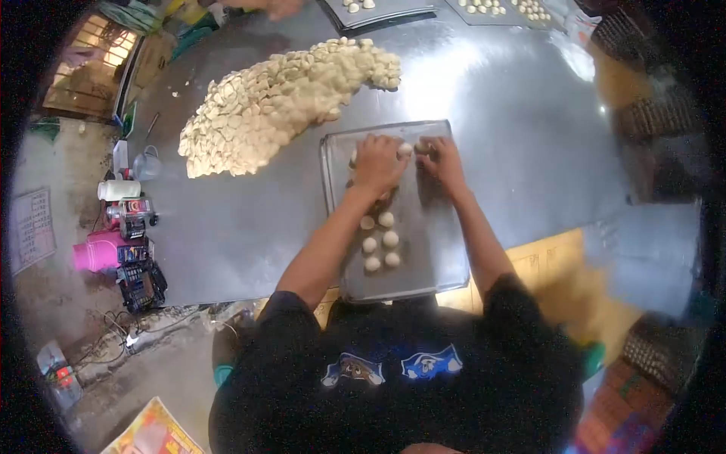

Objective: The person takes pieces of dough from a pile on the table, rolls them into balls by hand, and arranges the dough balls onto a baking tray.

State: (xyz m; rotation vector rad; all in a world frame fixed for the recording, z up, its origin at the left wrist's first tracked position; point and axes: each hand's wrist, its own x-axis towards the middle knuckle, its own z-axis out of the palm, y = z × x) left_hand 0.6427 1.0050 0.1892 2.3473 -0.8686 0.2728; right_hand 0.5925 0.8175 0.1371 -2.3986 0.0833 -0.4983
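A person's black shirt [408,412] is nearest. Just past it, a metal tray [435,261] lies at the worktop [522,159]'s near edge. Small, smooth, cream-coloured balls [390,238] sit in two short columns along its middle. Farther up the tray, the left hand [380,163] and right hand [443,160] curve their fingers downward, one ball showing between them; whether either grips a ball cannot be told. Beyond spreads a long, lumpy, pale heap [280,106].

We can read no words or numbers. Printed sheet [33,228] on wall [73,174], far left of frame: rows too small. Poster [155,433], lower left: lettering blurred. Jar label [136,206], left: illegible.
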